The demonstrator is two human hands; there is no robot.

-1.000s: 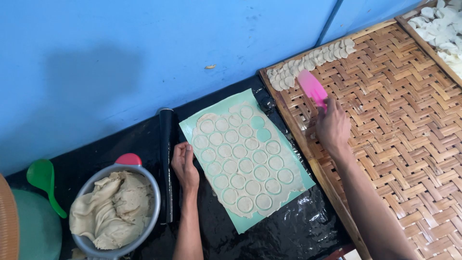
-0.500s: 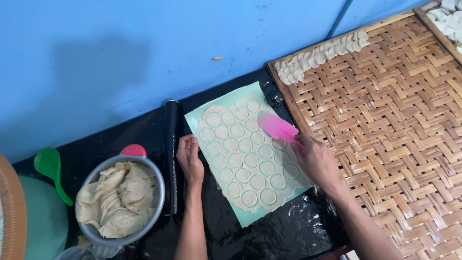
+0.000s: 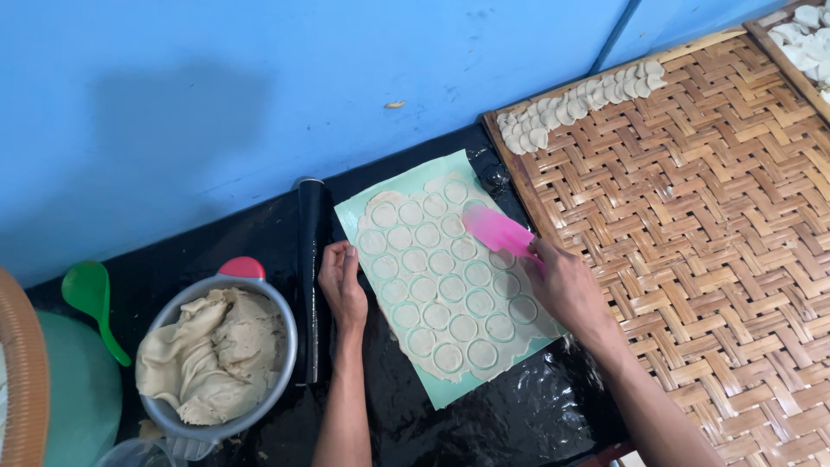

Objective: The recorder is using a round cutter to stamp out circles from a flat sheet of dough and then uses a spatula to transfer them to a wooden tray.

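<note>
1. Far left of the frame, a green ladle (image 3: 93, 303) lies beside a metal bowl (image 3: 285, 346) heaped with pale dough (image 3: 212, 355); both sit where they sat a second ago on the black-covered desk (image 3: 519, 415).
2. Left of centre, the left hand (image 3: 341, 285) remains flat on the near edge of the pale green mat (image 3: 450, 398), fingers (image 3: 333, 259) pressed together and pointing up-frame, just beside a black roller (image 3: 309, 251). It pins the mat and pinches nothing.
3. At centre, the rolled dough sheet (image 3: 450, 285), scored with rows of circles, lies on the mat.
4. Right of centre, the right hand (image 3: 566, 290) has swung back from the woven bamboo tray (image 3: 718, 225) over the sheet's right edge, fingers closed around a pink scraper (image 3: 497, 231) whose blade now rests on the circles. Judging by that return, another lift of cut rounds seems in hand.
5. Upper right, a row of cut rounds (image 3: 571, 108) lines the tray's far rim.
</note>
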